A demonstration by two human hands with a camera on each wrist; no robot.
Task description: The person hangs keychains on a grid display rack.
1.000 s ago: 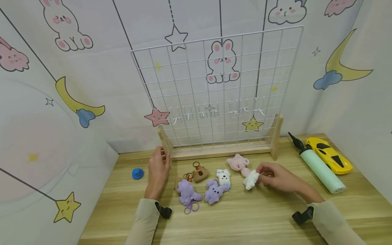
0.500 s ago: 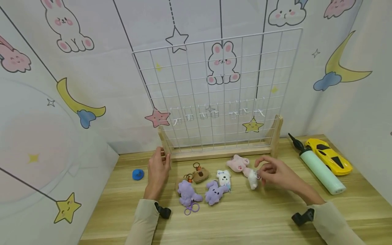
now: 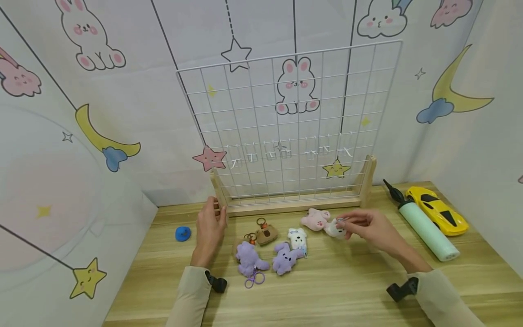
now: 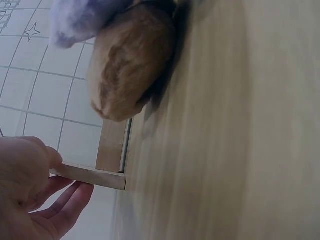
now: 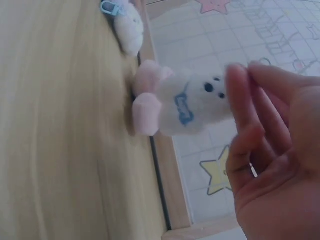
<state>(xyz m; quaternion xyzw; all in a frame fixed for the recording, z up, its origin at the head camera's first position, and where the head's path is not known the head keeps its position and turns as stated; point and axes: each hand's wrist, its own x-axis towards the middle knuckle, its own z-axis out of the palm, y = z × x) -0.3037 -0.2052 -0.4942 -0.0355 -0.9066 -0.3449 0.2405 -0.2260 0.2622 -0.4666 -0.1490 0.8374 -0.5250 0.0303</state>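
My right hand (image 3: 369, 227) pinches a small white plush dog (image 5: 197, 107) near the top of its head, between thumb and fingers. The dog has a blue tag on its chest and overlaps a pink plush (image 3: 314, 219) behind it. At the rack's left end, my left hand (image 3: 210, 227) holds the wooden side post (image 4: 90, 176), thumb on one face and fingers on the other. The white wire grid rack (image 3: 298, 122) stands upright with several small hooks in a row. Another white plush dog (image 3: 297, 238) lies on the table.
Two purple plush toys, one of them a bear-like figure (image 3: 286, 258), lie in front, with a brown plush (image 3: 267, 234) behind. A blue toy (image 3: 183, 234) sits far left. On the right lie a mint hand pump (image 3: 429, 231) and a yellow toy car (image 3: 439, 211).
The white plush dog in my right hand has turned and moved slightly back toward the rack, closer to the pink plush. My left hand has stayed at the post.
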